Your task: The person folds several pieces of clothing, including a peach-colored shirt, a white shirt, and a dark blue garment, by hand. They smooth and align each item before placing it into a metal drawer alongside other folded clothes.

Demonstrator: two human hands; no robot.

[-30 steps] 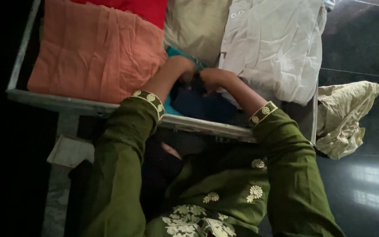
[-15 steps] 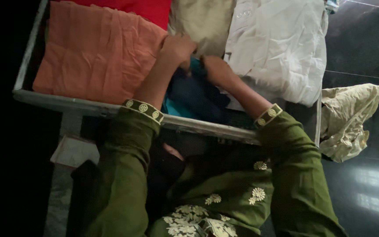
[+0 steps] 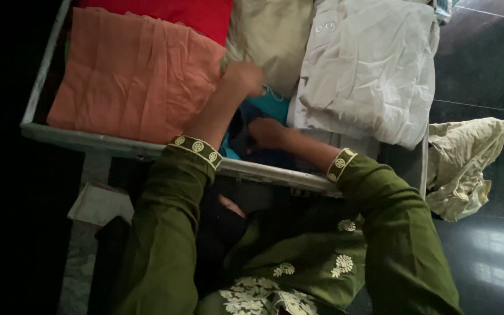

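Left hand (image 3: 244, 76) curled at the far end of a narrow gap between folded piles; fingers bent, hold on anything not discernible. Right hand (image 3: 265, 132) lower in the same gap, resting on dark blue cloth (image 3: 251, 146), fingers bent and shadowed; grip cannot be told. Teal cloth (image 3: 272, 105) between the two hands, touching the dark blue. Orange folded cloth (image 3: 132, 76) tight on the left, white shirt (image 3: 366, 76) overlapping on the right, beige cloth (image 3: 269, 35) beyond. Metal tray rim (image 3: 118, 146) crossing under both forearms. Crumpled cream cloth (image 3: 465, 166) on the dark floor (image 3: 485, 64), outside the rim.
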